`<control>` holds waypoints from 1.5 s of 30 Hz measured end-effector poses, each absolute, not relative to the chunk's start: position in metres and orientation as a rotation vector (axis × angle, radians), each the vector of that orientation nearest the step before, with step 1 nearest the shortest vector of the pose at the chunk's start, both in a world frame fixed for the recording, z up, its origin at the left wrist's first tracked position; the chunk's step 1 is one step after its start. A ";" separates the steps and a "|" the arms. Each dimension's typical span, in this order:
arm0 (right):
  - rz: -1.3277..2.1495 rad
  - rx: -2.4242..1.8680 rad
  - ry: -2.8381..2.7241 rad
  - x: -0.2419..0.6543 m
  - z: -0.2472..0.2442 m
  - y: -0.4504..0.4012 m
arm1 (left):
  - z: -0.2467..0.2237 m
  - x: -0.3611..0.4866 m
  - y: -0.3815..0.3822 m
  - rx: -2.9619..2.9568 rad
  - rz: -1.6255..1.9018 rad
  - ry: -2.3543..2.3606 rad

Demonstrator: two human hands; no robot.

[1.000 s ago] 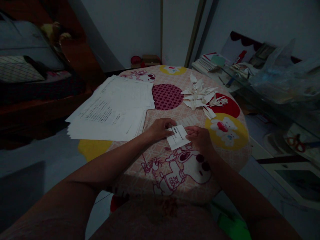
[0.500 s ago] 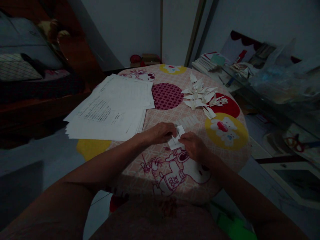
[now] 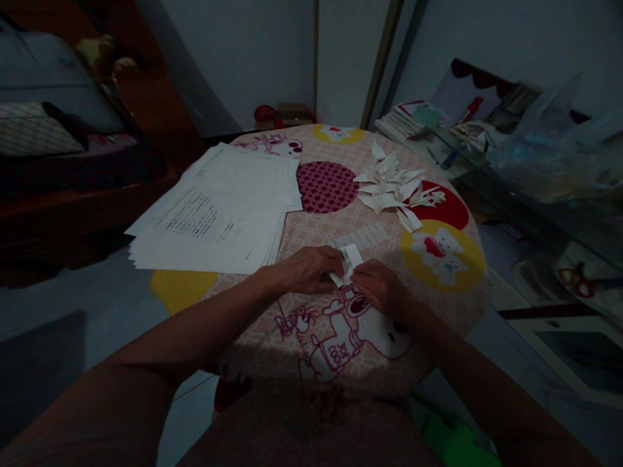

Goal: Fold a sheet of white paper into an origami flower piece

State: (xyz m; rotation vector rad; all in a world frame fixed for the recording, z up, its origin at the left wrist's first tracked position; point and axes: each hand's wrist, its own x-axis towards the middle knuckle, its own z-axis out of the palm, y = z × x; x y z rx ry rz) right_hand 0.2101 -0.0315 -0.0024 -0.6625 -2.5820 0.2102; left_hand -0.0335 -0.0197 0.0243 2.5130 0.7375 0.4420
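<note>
On the table (image 3: 302,235), a paper stack (image 3: 219,214) lies at the left edge, and folded paper pieces (image 3: 407,189) lie toward the right edge, at the far side. The small paper (image 3: 352,255) is between the left hand (image 3: 311,269) and the right hand (image 3: 378,283), nearer to the front edge. Beyond the right edge, a shelf (image 3: 516,202) carries a plastic bag (image 3: 545,159). Behind the far edge there is, probably, a box (image 3: 296,114).

A bare left hand (image 3: 315,270) and bare right hand (image 3: 380,285) hold a small white printed paper slip (image 3: 353,255); left of it, stacked white printed sheets (image 3: 228,217); beyond it, folded white paper shapes (image 3: 389,189).
</note>
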 end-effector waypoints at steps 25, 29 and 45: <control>0.650 -1.148 -2.285 0.202 0.004 -0.026 | 0.024 -0.033 -0.015 2.119 0.436 1.175; 0.662 -1.142 -2.305 0.202 0.005 -0.025 | 0.022 -0.035 -0.015 2.214 0.422 1.162; 0.691 -1.241 -2.299 0.198 0.008 -0.026 | 0.031 -0.028 -0.019 2.325 0.137 1.299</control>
